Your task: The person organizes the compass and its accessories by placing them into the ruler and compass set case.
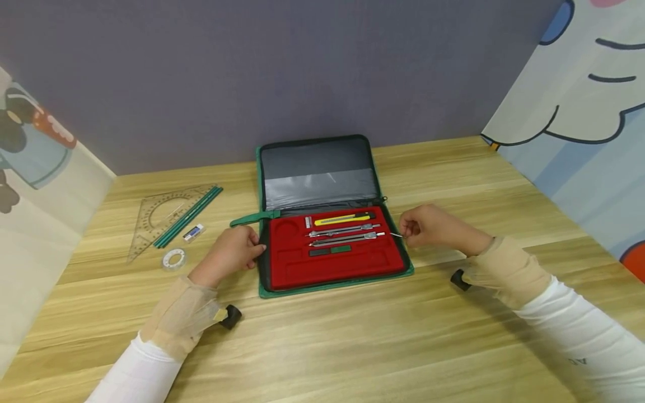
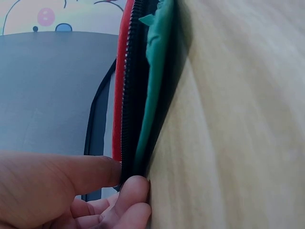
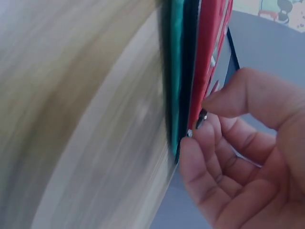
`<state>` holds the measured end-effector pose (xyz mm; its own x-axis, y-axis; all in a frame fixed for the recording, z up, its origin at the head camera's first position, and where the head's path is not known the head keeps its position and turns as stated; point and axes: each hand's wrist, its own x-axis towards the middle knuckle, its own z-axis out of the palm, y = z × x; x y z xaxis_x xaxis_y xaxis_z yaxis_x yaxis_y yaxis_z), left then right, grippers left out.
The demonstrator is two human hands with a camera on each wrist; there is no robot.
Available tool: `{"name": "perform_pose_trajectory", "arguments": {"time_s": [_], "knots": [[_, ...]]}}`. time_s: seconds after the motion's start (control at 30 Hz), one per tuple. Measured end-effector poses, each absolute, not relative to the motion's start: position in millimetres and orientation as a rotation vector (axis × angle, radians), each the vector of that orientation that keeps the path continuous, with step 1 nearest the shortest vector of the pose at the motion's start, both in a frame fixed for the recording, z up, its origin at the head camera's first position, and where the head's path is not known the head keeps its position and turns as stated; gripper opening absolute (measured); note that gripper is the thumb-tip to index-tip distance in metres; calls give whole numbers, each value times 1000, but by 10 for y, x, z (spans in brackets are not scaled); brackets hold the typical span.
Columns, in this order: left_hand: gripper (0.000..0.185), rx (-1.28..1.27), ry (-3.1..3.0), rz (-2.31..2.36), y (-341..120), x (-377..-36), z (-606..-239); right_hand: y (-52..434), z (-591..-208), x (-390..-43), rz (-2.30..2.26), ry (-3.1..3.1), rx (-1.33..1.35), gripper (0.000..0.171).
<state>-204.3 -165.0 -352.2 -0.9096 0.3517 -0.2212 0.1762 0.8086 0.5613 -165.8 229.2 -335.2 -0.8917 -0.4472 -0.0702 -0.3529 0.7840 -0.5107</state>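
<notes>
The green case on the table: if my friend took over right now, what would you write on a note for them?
Left hand: grip on the left edge of the open green case, thumb and fingers pinching the zipper side.
Right hand: at the case's right edge, fingers curled, pinching a thin metal piece there; what it is cannot be told.
In the red tray: yellow knife, two metal compasses, small dark box.
Left on the table: clear set square, green pencils, eraser, tape roll.
Done: case open, some tools seated. Left: the round and long tray slots are unfilled.
</notes>
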Motion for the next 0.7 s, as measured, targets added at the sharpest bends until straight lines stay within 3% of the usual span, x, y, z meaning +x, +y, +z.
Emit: {"name": "perform_pose_trajectory", "arguments": {"time_s": [0.7], "knots": [[14,400,2675,783,-1650,-2055,-3526,1878,-3322,-1750,-545,2729,-971,19]]}}
